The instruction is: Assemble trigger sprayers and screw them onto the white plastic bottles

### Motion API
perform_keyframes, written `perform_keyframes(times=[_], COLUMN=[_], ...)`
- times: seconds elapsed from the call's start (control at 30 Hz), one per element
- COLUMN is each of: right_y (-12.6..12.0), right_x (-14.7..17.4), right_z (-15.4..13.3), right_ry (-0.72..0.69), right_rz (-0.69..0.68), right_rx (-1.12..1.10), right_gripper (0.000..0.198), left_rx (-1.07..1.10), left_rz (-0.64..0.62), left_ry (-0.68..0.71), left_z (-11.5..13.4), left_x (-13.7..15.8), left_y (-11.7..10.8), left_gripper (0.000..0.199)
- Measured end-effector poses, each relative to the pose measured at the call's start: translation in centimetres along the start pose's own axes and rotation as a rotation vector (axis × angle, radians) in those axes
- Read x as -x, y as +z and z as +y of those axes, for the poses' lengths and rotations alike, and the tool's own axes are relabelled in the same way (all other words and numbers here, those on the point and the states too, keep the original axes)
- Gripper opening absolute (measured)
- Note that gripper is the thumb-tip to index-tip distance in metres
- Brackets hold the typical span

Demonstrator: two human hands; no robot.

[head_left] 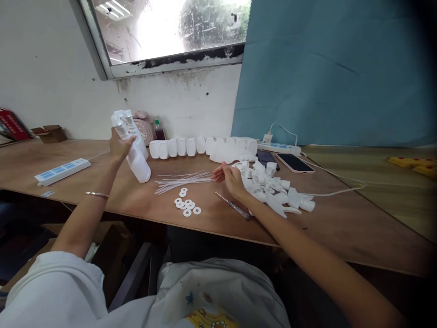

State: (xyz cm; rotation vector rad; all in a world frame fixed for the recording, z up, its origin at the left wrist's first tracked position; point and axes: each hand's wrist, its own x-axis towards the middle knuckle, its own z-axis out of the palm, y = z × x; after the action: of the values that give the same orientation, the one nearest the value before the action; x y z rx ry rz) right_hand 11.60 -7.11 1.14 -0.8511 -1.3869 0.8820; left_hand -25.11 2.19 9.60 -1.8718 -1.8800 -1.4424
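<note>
My left hand (120,145) is closed round the upper part of a white plastic bottle (139,165), lifted at a tilt over the left of the table. A second white bottle (130,121) shows close behind it; whether the same hand grips both I cannot tell. My right hand (232,178) holds nothing that I can see, its fingers stretched out at the right end of several thin white tubes (184,180). Beside it lies a pile of white spray trigger heads (262,180). A screwdriver-like metal tool (234,206) rests below that hand. Several flat white washers (187,205) lie nearer the front edge.
Along the wall a row of white bottles (191,146) lies with bases facing me. Phones (294,163) and a power strip (283,148) with a white cable are at the right. Another power strip (63,171), a pink bag (144,127) and a cardboard box (51,134) are leftward.
</note>
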Motion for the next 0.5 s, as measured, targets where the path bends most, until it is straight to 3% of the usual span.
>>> perform_keyframes(times=[0.1, 0.23, 0.37, 0.5], right_y=[-0.1, -0.1, -0.2, -0.3], right_x=[0.0, 0.0, 0.0, 0.1], right_z=[0.1, 0.2, 0.3, 0.2], right_ry=[-0.003, -0.019, -0.028, -0.044], right_rz=[0.0, 0.0, 0.002, 0.007], right_rx=[0.02, 0.056, 0.075, 0.079], right_gripper=[0.057, 0.056, 0.056, 0.051], left_rx=[0.04, 0.085, 0.017, 0.042], left_rz=[0.025, 0.115, 0.183, 0.165], left_ry=[-0.028, 0.02, 0.011, 0.078], left_z=[-1.0, -2.3, -3.3, -2.7], left_x=[1.6, 3.5, 3.8, 4.1], left_y=[1.1, 2.1, 2.1, 1.7], left_gripper=[0.058, 0.052, 0.058, 0.059])
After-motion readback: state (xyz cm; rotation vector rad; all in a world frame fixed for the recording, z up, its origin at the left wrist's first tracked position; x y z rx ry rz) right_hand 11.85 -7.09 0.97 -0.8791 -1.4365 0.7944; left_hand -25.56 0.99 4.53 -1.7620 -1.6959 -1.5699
